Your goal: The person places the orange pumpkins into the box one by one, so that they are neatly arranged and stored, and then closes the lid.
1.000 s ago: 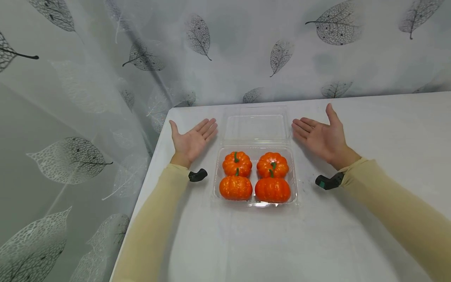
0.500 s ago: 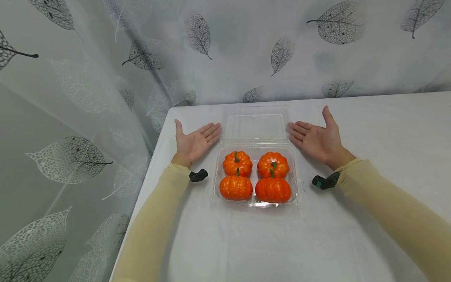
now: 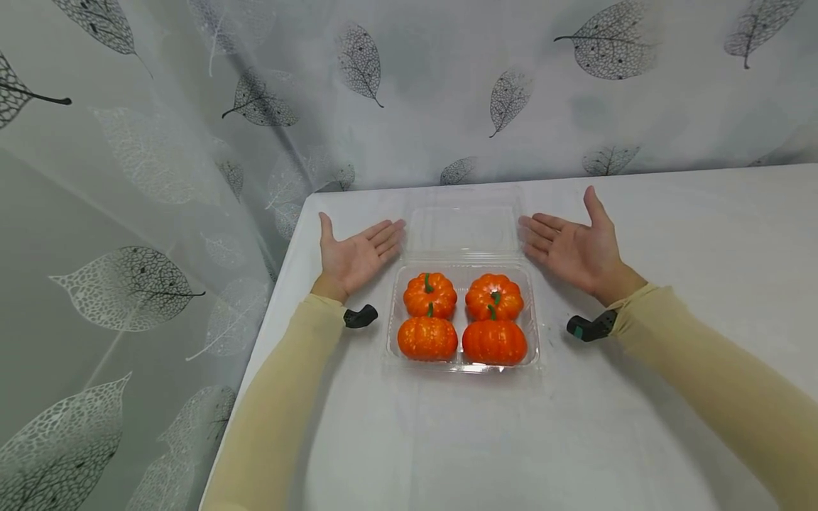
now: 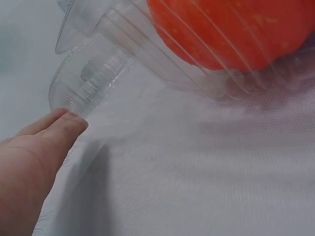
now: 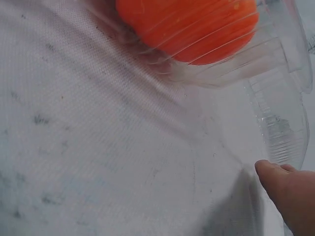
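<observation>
A clear plastic clamshell box point(image 3: 460, 272) lies on the white table with its lid point(image 3: 463, 223) folded back flat behind it. Several small orange pumpkins point(image 3: 428, 339) with green stems sit in its base, two in front and two behind. My left hand point(image 3: 354, 261), palm up and fingers straight, has its fingertips at the lid's left edge. Opposite it, my right hand point(image 3: 578, 254) is spread the same way, fingertips at the lid's right edge. Both wrist views show fingertips point(image 4: 74, 120) close by the ribbed lid, and neither hand grips anything.
White cloth covers the table point(image 3: 486, 440), whose left edge runs down beside my left sleeve point(image 3: 275, 411). A leaf-printed curtain point(image 3: 434, 92) hangs behind and to the left. Each wrist carries a small black device point(image 3: 361, 316).
Both hands have moved inward toward the lid, the left to the right and the right to the left. The box and pumpkins stay in place.
</observation>
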Tool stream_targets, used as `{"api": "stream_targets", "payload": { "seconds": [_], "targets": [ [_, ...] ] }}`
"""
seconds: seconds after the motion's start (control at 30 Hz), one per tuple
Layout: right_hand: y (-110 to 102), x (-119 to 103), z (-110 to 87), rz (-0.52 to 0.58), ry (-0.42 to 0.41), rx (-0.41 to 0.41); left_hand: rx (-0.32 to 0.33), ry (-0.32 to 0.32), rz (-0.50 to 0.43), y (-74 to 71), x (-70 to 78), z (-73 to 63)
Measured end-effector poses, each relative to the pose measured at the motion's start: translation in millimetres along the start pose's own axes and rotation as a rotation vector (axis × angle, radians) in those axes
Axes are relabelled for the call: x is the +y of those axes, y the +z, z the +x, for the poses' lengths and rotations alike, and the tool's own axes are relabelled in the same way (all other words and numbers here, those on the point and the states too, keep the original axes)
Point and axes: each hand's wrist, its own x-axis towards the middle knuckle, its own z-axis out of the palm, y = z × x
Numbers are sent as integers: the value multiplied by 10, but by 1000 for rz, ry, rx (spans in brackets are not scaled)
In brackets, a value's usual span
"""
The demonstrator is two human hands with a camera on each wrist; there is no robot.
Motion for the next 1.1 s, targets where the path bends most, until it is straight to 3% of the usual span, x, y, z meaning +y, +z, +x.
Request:
{"api": "stream_targets", "payload": {
  "seconds": [0.17, 0.4, 0.53, 0.7, 0.8, 0.93, 1.1],
  "targets": [
    [105, -31, -40, -64, -26, -27, -21, 9, 17, 45, 41, -30],
    [283, -71, -163, -215, -113, -104, -125, 40, 193, 231, 141, -129],
    [393, -48, -294, -272, -185, -127, -195, 76, 314, 386, 205, -247],
    [507, 16, -473, -273, -252, -126, -227, 97, 363, 537, 230, -450],
    [555, 49, -565, -254, -274, -114, -187, 115, 376, 606, 194, -579],
    [614, 110, -681, -274, -292, -31, -55, 197, 488, 679, 77, -724],
    [648, 215, -797, -491, -264, 148, 137, 293, 736, 726, -100, -857]
  ]
}}
